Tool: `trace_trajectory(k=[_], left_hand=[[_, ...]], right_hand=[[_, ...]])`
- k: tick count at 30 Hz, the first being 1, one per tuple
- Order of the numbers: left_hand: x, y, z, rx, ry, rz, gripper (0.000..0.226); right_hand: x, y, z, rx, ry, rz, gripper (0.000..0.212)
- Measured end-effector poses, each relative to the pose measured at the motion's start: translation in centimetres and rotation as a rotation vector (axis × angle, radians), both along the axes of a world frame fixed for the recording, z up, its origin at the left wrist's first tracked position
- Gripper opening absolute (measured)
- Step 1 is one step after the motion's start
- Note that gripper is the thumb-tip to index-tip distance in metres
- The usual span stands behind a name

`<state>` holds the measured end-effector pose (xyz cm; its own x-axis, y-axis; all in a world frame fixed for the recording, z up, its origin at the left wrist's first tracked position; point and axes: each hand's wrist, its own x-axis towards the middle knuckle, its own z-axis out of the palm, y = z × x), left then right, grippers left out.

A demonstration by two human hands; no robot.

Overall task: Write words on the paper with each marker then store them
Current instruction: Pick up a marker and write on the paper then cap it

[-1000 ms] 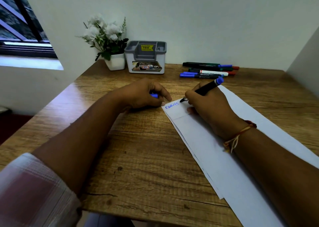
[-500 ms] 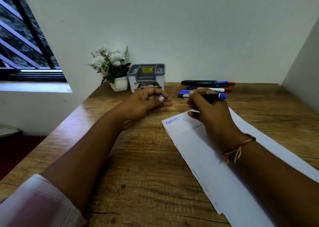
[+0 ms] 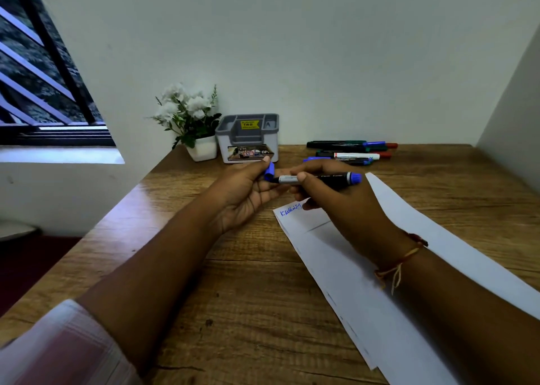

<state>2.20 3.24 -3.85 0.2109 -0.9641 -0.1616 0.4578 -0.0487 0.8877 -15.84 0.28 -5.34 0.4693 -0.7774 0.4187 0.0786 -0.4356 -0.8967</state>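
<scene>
The right hand (image 3: pixel 344 209) grips the blue marker (image 3: pixel 333 177) level above the paper's (image 3: pixel 350 282) far corner. Its tip meets the blue cap (image 3: pixel 270 171), pinched in the left hand (image 3: pixel 245 191). Beyond the paper, spare markers (image 3: pixel 350 152) and a grey holder (image 3: pixel 248 137) sit on the surface (image 3: pixel 233 297).

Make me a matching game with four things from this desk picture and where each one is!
Things
1. blue cap
2. marker
3. white flowers
4. blue word

Places
A. on the top corner of the paper
B. held in the right hand
C. pinched in the left hand
D. just left of the grey box

Pairs: 1-C, 2-B, 3-D, 4-A
</scene>
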Motion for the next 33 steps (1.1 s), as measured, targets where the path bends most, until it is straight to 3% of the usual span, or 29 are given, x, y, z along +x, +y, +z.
trace_trajectory(k=[11,18,22,27,33], left_hand=[[-0.2,-0.1,-0.4,-0.009,0.059,0.003,0.037],[0.0,-0.3,-0.6,-0.025,0.063,0.016,0.019],[-0.2,-0.2,-0.6,-0.042,0.059,-0.026,0.029],[-0.3,0.0,-0.6,-0.06,0.077,-0.089,0.027],[-0.3,0.1,-0.7,-0.078,0.155,-0.116,0.028]], right_hand=[[0.2,-0.7,-0.7,-0.079,0.071,-0.051,0.016],[0.1,-1.0,-1.0,-0.186,0.114,-0.096,0.021],[0.0,-0.9,-1.0,-0.215,0.102,-0.098,0.023],[-0.1,-1.1,-0.8,-0.159,0.05,-0.103,0.018],[-0.2,-1.0,-0.4,0.097,-0.114,-0.027,0.016]])
